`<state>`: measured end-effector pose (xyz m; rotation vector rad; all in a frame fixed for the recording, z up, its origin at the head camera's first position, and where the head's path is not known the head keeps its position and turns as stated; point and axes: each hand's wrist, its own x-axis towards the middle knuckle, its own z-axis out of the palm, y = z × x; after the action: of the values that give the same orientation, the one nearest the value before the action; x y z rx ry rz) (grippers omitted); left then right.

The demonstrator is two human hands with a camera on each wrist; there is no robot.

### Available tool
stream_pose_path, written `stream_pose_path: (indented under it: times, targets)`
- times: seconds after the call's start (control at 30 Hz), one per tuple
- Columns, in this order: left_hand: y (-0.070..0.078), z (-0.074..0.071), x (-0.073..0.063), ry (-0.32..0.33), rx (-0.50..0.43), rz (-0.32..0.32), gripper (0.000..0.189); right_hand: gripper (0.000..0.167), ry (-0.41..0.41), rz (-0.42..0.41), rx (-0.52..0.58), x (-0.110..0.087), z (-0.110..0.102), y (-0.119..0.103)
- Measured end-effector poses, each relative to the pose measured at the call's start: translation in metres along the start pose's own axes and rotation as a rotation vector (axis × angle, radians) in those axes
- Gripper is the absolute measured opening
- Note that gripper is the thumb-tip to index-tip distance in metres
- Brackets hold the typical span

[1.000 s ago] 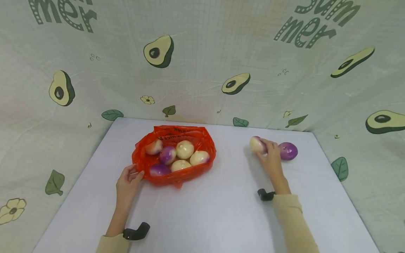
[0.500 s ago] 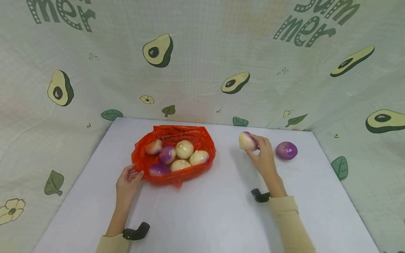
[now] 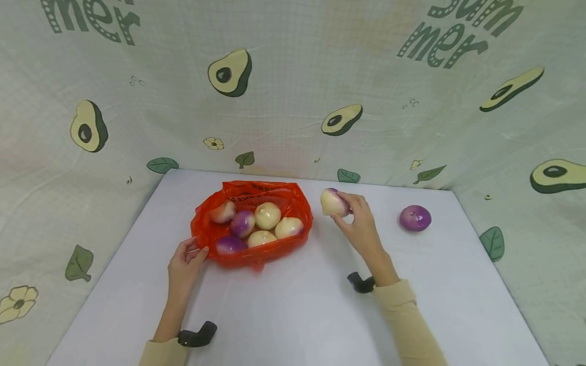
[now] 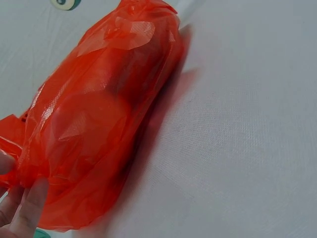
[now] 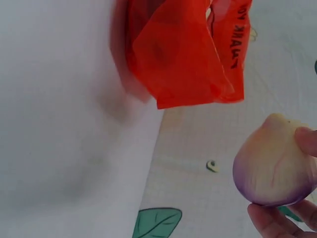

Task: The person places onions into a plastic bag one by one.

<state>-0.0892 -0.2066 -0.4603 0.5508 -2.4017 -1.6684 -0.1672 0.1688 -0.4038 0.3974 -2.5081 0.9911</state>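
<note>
A red plastic bag (image 3: 274,252) stands with its mouth spread wide, holding several purple-and-cream turnips, one of them a cream turnip (image 3: 267,216). My left hand (image 3: 185,262) pinches the bag's near left rim; in the left wrist view its fingertips (image 4: 34,198) press into the crinkled plastic. Just right of the bag, my right hand (image 3: 359,223) grips another turnip (image 3: 333,202) between thumb and fingers, raised above the table. Seen from the right wrist, that turnip (image 5: 275,163) is cream with a purple end and a small tip.
A purple turnip (image 3: 415,218) lies at the right of the white table (image 3: 293,315). Behind the table's far edge hangs a cloth (image 3: 284,101) printed with avocados and leaves. A black wrist camera (image 3: 198,335) juts from the left wrist, another camera (image 3: 360,282) from the right.
My right hand has lifted a turnip from beside the purple one and carried it left, close to the bag. The left hand and the bag have stayed put.
</note>
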Motion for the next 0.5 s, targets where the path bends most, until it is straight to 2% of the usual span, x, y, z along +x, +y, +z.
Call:
stream_pose_path:
  times: [0.27, 0.5]
  targets:
    - [0.000, 0.000, -0.001, 0.002, 0.001, 0.005, 0.043, 0.057, -0.071, 0.009, 0.006, 0.004, 0.015, -0.019]
    - [0.000, 0.000, -0.001, 0.002, 0.012, 0.000, 0.043, 0.053, -0.130, -0.018, 0.034, 0.008, 0.034, -0.030]
